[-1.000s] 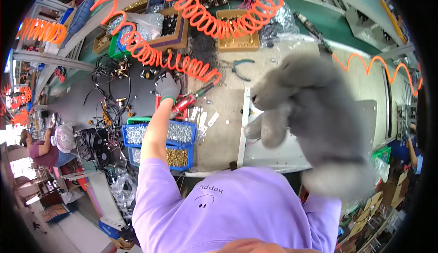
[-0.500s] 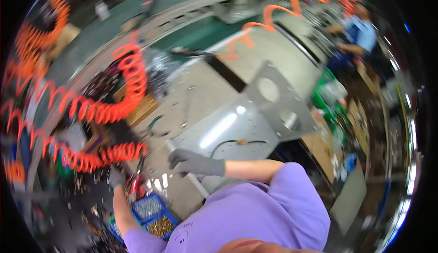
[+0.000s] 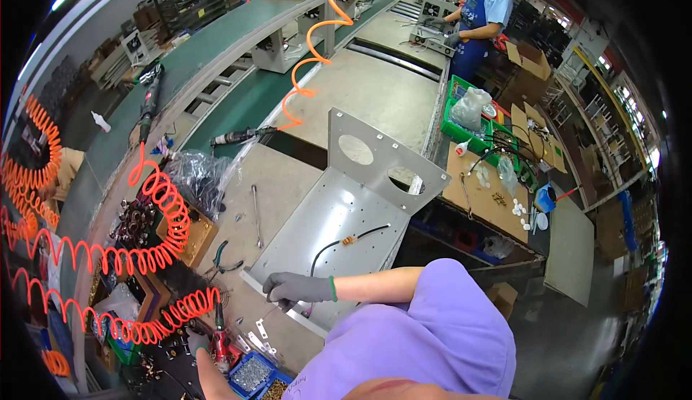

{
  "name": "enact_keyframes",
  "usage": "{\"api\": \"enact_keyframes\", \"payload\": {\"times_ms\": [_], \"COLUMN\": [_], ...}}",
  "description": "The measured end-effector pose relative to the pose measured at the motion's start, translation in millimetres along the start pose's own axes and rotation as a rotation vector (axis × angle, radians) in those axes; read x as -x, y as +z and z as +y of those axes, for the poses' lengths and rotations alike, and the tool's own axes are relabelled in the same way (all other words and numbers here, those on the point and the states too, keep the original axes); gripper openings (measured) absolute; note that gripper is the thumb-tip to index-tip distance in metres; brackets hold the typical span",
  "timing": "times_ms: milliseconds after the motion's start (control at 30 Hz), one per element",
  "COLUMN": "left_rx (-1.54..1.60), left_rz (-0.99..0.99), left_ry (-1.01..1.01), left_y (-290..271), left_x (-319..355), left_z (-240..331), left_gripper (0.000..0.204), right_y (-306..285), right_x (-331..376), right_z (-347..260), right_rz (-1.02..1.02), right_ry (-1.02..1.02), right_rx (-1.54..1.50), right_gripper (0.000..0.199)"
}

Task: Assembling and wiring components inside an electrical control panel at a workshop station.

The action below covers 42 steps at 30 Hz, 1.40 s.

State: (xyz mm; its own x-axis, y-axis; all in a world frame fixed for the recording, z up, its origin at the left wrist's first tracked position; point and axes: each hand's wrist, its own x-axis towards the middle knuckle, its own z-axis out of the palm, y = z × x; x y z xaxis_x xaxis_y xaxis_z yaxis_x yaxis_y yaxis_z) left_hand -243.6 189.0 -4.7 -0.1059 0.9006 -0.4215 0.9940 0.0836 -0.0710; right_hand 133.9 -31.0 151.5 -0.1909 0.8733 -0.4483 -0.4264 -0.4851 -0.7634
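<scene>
My right hand (image 3: pixel 297 288), in a grey glove, hovers over the near left edge of a bent sheet-metal panel (image 3: pixel 288 245). Its fingers are curled together; whatever they pinch is too small to make out. A black cable (image 3: pixel 324 250) with a copper-coloured piece lies on the panel, whose raised end plate (image 3: pixel 380 156) has two big round holes. At the lower left, my gloved left hand (image 3: pixel 198 341) is beside a red air screwdriver (image 3: pixel 222 349) on a coiled hose, above dark loose parts. Its fingers are too hidden to read.
Blue bins of screws (image 3: pixel 252 372) and small white metal tabs (image 3: pixel 261 335) lie close by. Pliers (image 3: pixel 225 257) and a wrench (image 3: pixel 256 216) rest on the bench. Orange coiled hoses (image 3: pixel 158 321) cross the left. Green bins (image 3: pixel 461 122) and a co-worker (image 3: pixel 479 21) are far right.
The view has turned and sharpened. My left hand still stays near the red screwdriver, and my right hand remains curled by the panel's edge.
</scene>
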Motion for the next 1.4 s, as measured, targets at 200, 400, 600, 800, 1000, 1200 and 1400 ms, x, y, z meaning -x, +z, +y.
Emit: {"api": "enact_keyframes", "payload": {"times_ms": [200, 400, 600, 800, 1000, 1200, 1400], "left_rx": [0.071, 1.177, 0.999, 1.004, 0.567, 0.324, 0.589], "left_rz": [0.033, 0.246, 0.755, 0.271, -0.061, -0.078, 0.173], "left_ry": [0.049, -0.022, 0.503, 0.772, 0.865, 0.78, 0.79], "left_y": [17, 19, -55, -35, 10, 41, 50], "left_x": [-19, -18, 83, 203, 231, 210, 209], "left_z": [-18, -38, 14, 166, 260, 281, 275], "left_gripper": [0.072, 0.067, 0.046, 0.042, 0.05, 0.046, 0.049], "right_y": [-7, -30, -59, -93, -103, -81, -70], "right_x": [4, 12, -14, -114, -227, -321, -389], "right_z": [9, 22, 29, 2, -27, -53, -63], "right_rz": [0.035, 0.135, 0.238, 0.432, 0.478, 0.342, 0.156], "right_ry": [-0.007, 0.009, 0.047, -0.271, -0.333, -0.568, -0.549], "right_rx": [0.008, -0.021, 0.132, 0.43, 0.833, 1.192, 1.454], "right_gripper": [0.032, 0.032, 0.029, 0.026, 0.029, 0.028, 0.036]}}
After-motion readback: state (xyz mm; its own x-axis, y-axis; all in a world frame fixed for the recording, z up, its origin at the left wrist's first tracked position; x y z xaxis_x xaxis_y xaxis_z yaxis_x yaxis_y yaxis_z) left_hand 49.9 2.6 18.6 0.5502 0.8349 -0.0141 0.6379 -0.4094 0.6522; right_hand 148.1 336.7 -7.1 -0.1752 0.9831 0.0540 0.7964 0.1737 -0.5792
